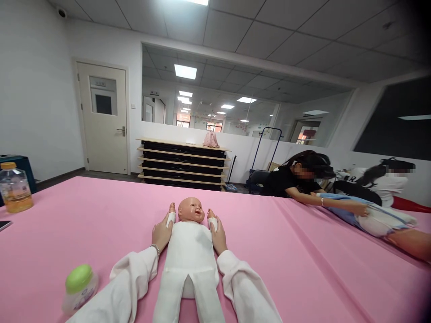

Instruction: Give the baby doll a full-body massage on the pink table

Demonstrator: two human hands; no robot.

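The doll (190, 244) lies on its back on the pink cloth (111, 211), between the left hand (162, 234) and the right hand (219, 236), arms raised beside its head. The left fingers close around one white arm; the right fingers grip the other likewise.

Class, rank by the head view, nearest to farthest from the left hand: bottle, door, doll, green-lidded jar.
1. Doll: held by left hand
2. Green-lidded jar: left, on table
3. Bottle: farther left, on table
4. Door: beyond the table
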